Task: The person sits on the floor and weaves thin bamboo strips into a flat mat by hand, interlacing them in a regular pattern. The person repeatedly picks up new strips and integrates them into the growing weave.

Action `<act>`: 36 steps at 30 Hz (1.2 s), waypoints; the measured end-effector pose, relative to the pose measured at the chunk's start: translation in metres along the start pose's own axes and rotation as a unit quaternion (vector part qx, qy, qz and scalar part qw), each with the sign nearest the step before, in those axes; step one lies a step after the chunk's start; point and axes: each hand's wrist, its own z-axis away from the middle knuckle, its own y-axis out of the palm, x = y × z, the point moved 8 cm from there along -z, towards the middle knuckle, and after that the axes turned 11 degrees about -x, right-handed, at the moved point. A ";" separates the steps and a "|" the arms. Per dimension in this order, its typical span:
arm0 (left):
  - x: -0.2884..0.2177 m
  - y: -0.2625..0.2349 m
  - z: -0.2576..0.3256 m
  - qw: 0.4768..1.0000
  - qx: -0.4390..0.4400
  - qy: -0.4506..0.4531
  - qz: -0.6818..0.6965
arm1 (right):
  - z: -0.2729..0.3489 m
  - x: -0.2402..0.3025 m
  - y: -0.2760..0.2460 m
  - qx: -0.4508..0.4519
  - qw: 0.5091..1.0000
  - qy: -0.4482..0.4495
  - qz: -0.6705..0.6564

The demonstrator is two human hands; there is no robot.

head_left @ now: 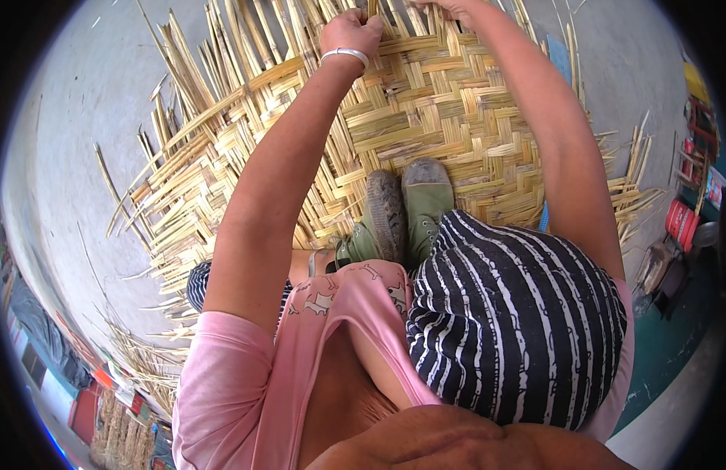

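Pale yellow split-bamboo strips, woven in a herringbone pattern, form the flat mat (433, 117) filling the upper middle of the frame; your left hand (351, 33) is at top centre, fingers curled tight around an upright strip (372, 9) at the mat's far edge; your right hand (449, 6) is cut off by the top rim, so you cannot tell its grip; your green canvas shoes (406, 207) rest on the mat at centre; loose strips (144, 356) lie on the grey concrete floor (73, 117) at lower left.
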 end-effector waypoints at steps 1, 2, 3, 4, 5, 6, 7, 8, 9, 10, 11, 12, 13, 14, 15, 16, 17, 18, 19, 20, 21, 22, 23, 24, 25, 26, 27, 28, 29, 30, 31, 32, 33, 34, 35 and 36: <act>0.004 0.001 -0.002 1.000 -0.011 0.010 -0.010 | 0.006 0.003 0.010 0.069 0.997 0.019 -0.030; 0.005 0.002 -0.003 0.999 -0.021 0.021 -0.018 | 0.011 0.010 0.011 0.054 0.999 0.004 0.000; 0.008 0.003 -0.005 0.999 -0.021 0.024 -0.031 | 0.018 0.017 0.015 0.040 0.999 -0.012 0.029; 0.011 0.004 -0.006 0.998 -0.022 0.027 -0.044 | 0.021 0.021 0.017 0.027 0.998 -0.027 0.058; 0.008 0.008 -0.006 0.998 -0.018 0.035 -0.055 | 0.015 0.016 0.013 0.013 0.996 -0.035 0.076; 0.000 0.006 -0.003 0.997 -0.017 0.034 -0.063 | 0.006 0.007 0.010 0.000 0.995 -0.041 0.092; -0.008 0.006 0.000 0.997 -0.016 0.033 -0.071 | -0.002 -0.002 0.004 -0.014 0.993 -0.047 0.108; -0.011 0.000 0.002 0.996 -0.021 0.029 -0.081 | -0.001 -0.003 0.006 -0.004 0.996 -0.034 0.084; -0.007 0.002 0.000 0.997 -0.013 0.015 -0.074 | -0.001 -0.004 0.005 0.004 0.998 -0.021 0.059; -0.002 0.006 -0.003 0.998 -0.004 0.002 -0.067 | 0.001 -0.004 0.004 0.011 0.999 -0.008 0.035; 0.002 0.007 -0.004 0.998 0.003 -0.013 -0.061 | 0.003 -0.004 0.006 0.012 1.000 0.004 -0.001; 0.005 0.008 -0.006 0.998 0.010 -0.019 -0.056 | 0.009 -0.003 0.007 0.012 0.999 0.016 -0.036; 0.008 0.010 -0.007 0.998 0.018 -0.025 -0.051 | 0.012 -0.004 0.008 0.012 0.997 0.028 -0.071; 0.011 0.011 -0.008 0.998 0.026 -0.031 -0.047 | 0.013 -0.004 0.010 0.019 0.995 0.028 -0.090; 0.006 0.014 -0.008 0.996 0.055 -0.022 -0.064 | 0.016 -0.006 0.006 0.019 0.994 0.028 -0.108; 0.002 0.016 -0.009 0.993 0.084 -0.013 -0.082 | 0.018 -0.008 0.002 0.021 0.991 0.029 -0.127; 0.000 0.017 -0.009 0.989 0.109 -0.005 -0.100 | 0.023 -0.005 0.003 0.031 0.986 0.026 -0.165; 0.002 0.022 -0.010 0.986 0.142 -0.004 -0.086 | 0.028 -0.003 0.004 0.042 0.978 0.023 -0.201; 0.006 0.028 -0.014 0.982 0.175 -0.004 -0.072 | 0.033 0.000 0.006 0.053 0.970 0.020 -0.238; 0.004 0.032 -0.013 0.977 0.207 -0.003 -0.057 | 0.037 0.002 0.006 0.062 0.964 0.015 -0.260; 0.001 0.032 -0.013 0.974 0.210 0.015 -0.079 | 0.041 0.005 0.006 0.070 0.957 0.009 -0.281; -0.001 0.031 -0.015 0.971 0.212 0.032 -0.102 | 0.044 0.007 0.007 0.080 0.950 0.004 -0.302; -0.006 0.032 -0.015 0.967 0.215 0.052 -0.123 | 0.044 0.006 0.004 0.081 0.944 0.000 -0.320; -0.007 0.033 -0.016 0.966 0.215 0.052 -0.135 | 0.043 0.002 0.002 0.083 0.938 -0.005 -0.337; -0.007 0.033 -0.017 0.964 0.215 0.052 -0.147 | 0.044 -0.001 0.001 0.085 0.931 -0.009 -0.355; -0.007 0.033 -0.017 0.962 0.214 0.052 -0.160 | 0.042 -0.006 -0.003 0.083 0.927 -0.009 -0.365; -0.007 0.032 -0.017 0.964 0.210 0.053 -0.157 | 0.040 -0.011 -0.005 0.081 0.923 -0.009 -0.375; -0.006 0.029 -0.016 0.965 0.206 0.053 -0.154 | 0.038 -0.016 -0.007 0.081 0.919 -0.009 -0.385; -0.007 0.028 -0.014 0.966 0.203 0.055 -0.151 | 0.034 -0.026 -0.010 0.064 0.919 -0.007 -0.390; -0.004 0.027 -0.012 0.974 0.207 0.015 -0.091 | 0.029 -0.038 -0.014 0.046 0.917 -0.006 -0.395; 0.000 0.025 -0.008 0.977 0.209 -0.025 -0.031 | 0.022 -0.048 -0.016 0.029 0.916 -0.004 -0.400; 0.003 0.027 -0.005 0.975 0.210 -0.064 0.028 | 0.010 -0.063 -0.018 -0.011 0.934 -0.006 -0.357; 0.003 0.025 -0.007 0.984 0.171 -0.041 0.036 | -0.001 -0.074 -0.022 -0.054 0.949 -0.006 -0.312; 0.003 0.024 -0.007 0.990 0.132 -0.017 0.044 | -0.009 -0.085 -0.030 -0.097 0.959 -0.007 -0.266; 0.011 0.018 -0.007 0.995 0.085 -0.001 0.047 | -0.008 -0.082 -0.025 -0.124 0.968 -0.021 -0.219; 0.008 0.012 -0.005 0.997 0.040 0.062 0.004 | -0.005 -0.075 -0.021 -0.152 0.973 -0.037 -0.170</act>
